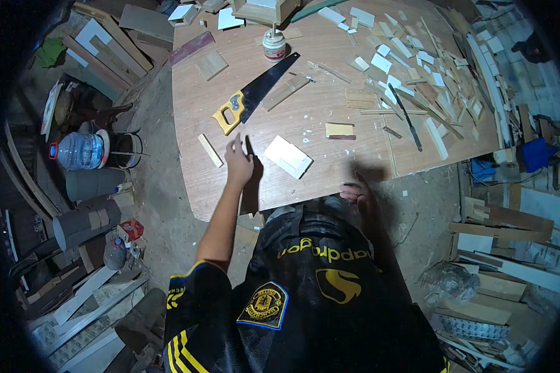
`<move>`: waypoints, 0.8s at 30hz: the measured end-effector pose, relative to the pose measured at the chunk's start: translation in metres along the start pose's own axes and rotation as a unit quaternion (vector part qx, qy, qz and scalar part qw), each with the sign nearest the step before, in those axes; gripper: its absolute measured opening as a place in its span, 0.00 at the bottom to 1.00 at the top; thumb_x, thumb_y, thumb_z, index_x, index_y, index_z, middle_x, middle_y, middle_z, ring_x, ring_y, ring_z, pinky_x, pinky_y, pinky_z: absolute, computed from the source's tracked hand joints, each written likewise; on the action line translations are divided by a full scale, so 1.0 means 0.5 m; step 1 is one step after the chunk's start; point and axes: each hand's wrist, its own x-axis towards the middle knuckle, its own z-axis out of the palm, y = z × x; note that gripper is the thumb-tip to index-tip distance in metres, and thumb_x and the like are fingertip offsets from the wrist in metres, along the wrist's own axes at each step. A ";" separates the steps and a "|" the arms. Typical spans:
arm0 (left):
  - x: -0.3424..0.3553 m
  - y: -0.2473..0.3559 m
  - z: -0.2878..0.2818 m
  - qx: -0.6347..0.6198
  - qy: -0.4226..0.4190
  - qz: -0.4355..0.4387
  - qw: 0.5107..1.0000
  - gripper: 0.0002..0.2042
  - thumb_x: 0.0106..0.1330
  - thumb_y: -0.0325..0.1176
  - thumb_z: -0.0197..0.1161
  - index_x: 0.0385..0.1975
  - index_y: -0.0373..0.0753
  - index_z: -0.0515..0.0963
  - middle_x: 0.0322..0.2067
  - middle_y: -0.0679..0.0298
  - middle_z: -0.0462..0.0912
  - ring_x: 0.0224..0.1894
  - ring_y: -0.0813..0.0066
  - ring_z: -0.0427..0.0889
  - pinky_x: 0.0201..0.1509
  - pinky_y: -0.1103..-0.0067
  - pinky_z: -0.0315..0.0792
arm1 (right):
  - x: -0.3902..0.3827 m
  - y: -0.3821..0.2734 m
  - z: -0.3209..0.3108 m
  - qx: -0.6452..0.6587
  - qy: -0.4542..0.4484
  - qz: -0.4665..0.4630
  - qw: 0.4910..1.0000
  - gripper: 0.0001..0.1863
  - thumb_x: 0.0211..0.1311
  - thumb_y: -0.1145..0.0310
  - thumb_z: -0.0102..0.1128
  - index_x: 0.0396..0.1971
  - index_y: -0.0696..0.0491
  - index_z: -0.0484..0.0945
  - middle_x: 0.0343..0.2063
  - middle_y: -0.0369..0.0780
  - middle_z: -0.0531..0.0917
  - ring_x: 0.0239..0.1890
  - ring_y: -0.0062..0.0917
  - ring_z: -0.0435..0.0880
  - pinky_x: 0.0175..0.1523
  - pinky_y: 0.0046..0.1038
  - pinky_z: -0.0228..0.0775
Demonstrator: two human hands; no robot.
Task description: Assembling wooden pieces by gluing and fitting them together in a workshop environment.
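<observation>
Lying slantwise near the left side of the bench (199, 189), a pale wood strip (210, 150) opens the scene. Right beside it, here's the left hand (240, 163), grip loose and wide, nothing visible in it, fingertips just short of the handsaw (258, 92)! That saw lies flat, yellow handle toward the hand, dark blade slanting away up to a white jar (274, 47) near the far edge. Just right of the blade, a brown wood piece (286, 92). Below, right of the left hand, a white-faced board (289, 156) rests flat and untouched. On to a small yellowish block (340, 130), then the right hand (356, 191) at the near edge, fingers bent (deep in shadow, so whether its grip holds anything, I cannot tell). Farther right, a long dark tool (406, 118) lies across the scattered wood scraps (425, 57).
</observation>
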 end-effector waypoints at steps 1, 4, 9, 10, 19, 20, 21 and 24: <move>-0.024 -0.022 0.019 -0.086 0.003 -0.056 0.995 0.33 0.57 0.26 0.60 0.65 0.38 0.56 0.56 0.45 0.66 0.56 0.48 0.69 0.60 0.64 0.65 | 0.003 -0.003 0.005 0.015 -0.007 0.016 1.000 0.45 0.65 0.35 0.35 0.68 0.58 0.50 0.51 0.47 0.77 0.49 0.29 0.79 0.52 0.28 0.67; -0.097 -0.043 0.079 -0.358 -0.017 -0.170 0.918 0.24 0.62 0.29 0.59 0.59 0.33 0.64 0.36 0.54 0.79 0.42 0.60 0.78 0.50 0.72 0.71 | 0.021 0.018 0.005 -0.058 -0.058 -0.022 0.996 0.40 0.68 0.40 0.39 0.66 0.58 0.53 0.50 0.47 0.78 0.50 0.27 0.79 0.54 0.31 0.67; -0.153 -0.005 0.086 -0.474 -0.121 -0.214 0.845 0.23 0.66 0.28 0.54 0.61 0.30 0.61 0.37 0.60 0.80 0.37 0.79 0.77 0.42 0.85 0.72 | 0.054 0.019 0.024 -0.148 -0.030 -0.088 0.985 0.21 0.67 0.59 0.47 0.50 0.60 0.72 0.50 0.50 0.78 0.52 0.36 0.78 0.59 0.35 0.64; -0.158 -0.008 0.093 -0.476 -0.117 -0.216 0.845 0.23 0.66 0.28 0.54 0.61 0.30 0.61 0.37 0.60 0.80 0.37 0.79 0.77 0.42 0.85 0.72 | 0.057 0.005 0.029 -0.192 -0.033 -0.056 0.979 0.16 0.65 0.65 0.48 0.42 0.62 0.77 0.50 0.51 0.78 0.53 0.39 0.77 0.61 0.36 0.63; -0.093 0.046 0.096 -0.441 -0.058 -0.217 0.869 0.21 0.69 0.35 0.53 0.57 0.29 0.68 0.32 0.60 0.80 0.32 0.77 0.76 0.38 0.81 0.72 | 0.073 0.012 0.012 -0.187 -0.114 0.003 0.976 0.16 0.61 0.69 0.51 0.44 0.62 0.76 0.44 0.49 0.80 0.51 0.36 0.78 0.58 0.32 0.66; -0.077 0.059 0.088 -0.442 -0.066 -0.226 0.866 0.21 0.69 0.35 0.53 0.57 0.29 0.68 0.32 0.61 0.80 0.31 0.77 0.76 0.37 0.81 0.72 | 0.073 0.006 0.004 -0.170 -0.111 0.046 0.978 0.17 0.60 0.69 0.52 0.47 0.62 0.75 0.42 0.48 0.81 0.49 0.35 0.79 0.57 0.30 0.67; -0.065 0.067 0.077 -0.510 -0.115 -0.248 0.816 0.21 0.69 0.35 0.53 0.57 0.30 0.68 0.33 0.61 0.80 0.32 0.78 0.77 0.38 0.82 0.72 | 0.071 0.015 -0.004 -0.163 -0.135 0.051 0.976 0.20 0.62 0.69 0.52 0.52 0.62 0.72 0.39 0.45 0.81 0.47 0.31 0.79 0.56 0.28 0.67; -0.050 0.068 0.093 -0.491 -0.044 -0.231 0.839 0.19 0.69 0.36 0.53 0.55 0.30 0.70 0.34 0.61 0.81 0.33 0.75 0.77 0.40 0.79 0.73 | 0.061 0.052 -0.024 -0.084 -0.125 0.092 0.984 0.19 0.63 0.68 0.51 0.52 0.62 0.72 0.40 0.43 0.82 0.45 0.27 0.79 0.54 0.27 0.68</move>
